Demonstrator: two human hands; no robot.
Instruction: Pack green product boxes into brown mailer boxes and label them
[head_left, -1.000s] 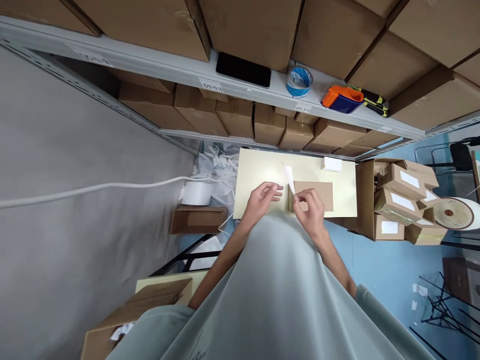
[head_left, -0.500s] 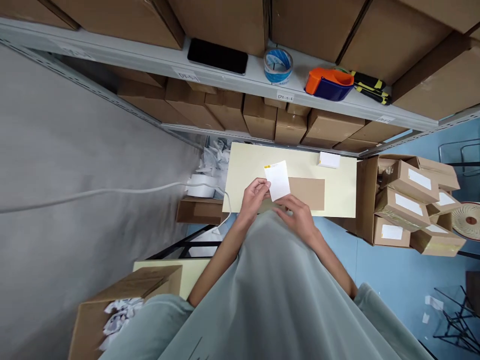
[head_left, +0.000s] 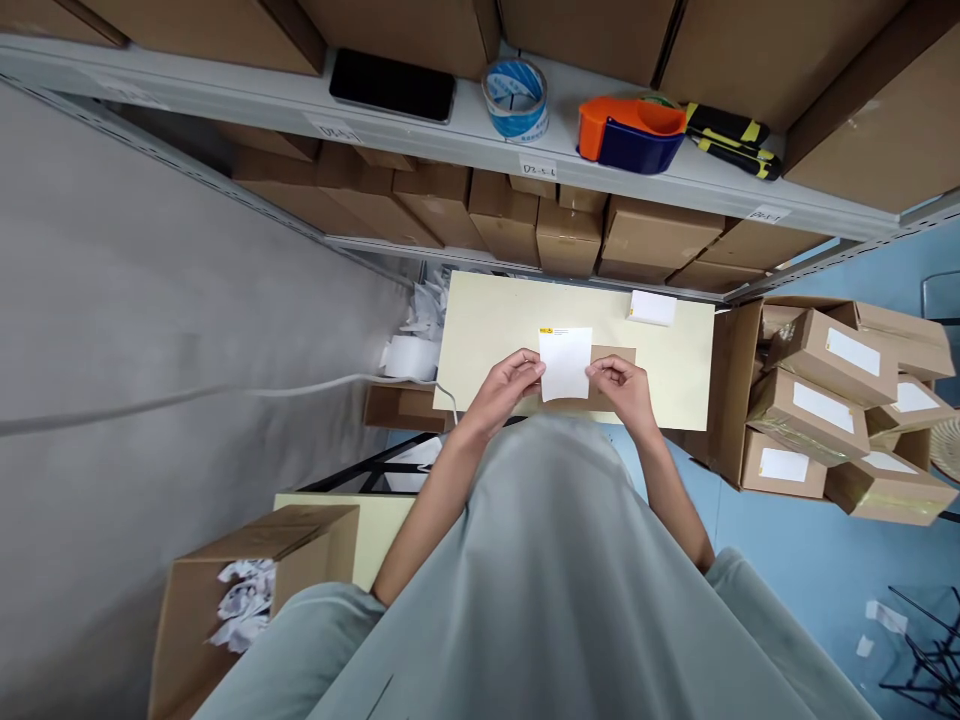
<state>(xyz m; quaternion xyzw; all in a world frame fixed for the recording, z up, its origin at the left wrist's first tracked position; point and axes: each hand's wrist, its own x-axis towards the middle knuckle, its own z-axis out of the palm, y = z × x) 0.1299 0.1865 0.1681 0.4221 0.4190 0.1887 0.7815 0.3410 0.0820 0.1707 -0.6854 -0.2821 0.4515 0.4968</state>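
A white label with a small yellow mark at its top left corner is held up between my two hands. My left hand pinches its left edge between thumb and fingers. On the other side, my right hand pinches the right edge. Under and behind the label, a brown cardboard box lies on the pale yellow table, partly covered by the label and my right hand. Near the table's back edge rests a stack of white labels.
Above the table, a grey shelf carries a black phone, a blue tape roll, an orange and navy tape dispenser and yellow-black cutters. An open carton of labelled boxes stands right. A white cable crosses on the left.
My right hand has moved up and right and taken hold of the label's right edge. The label, tilted before, is now held straighter between both hands. The view has shifted slightly.
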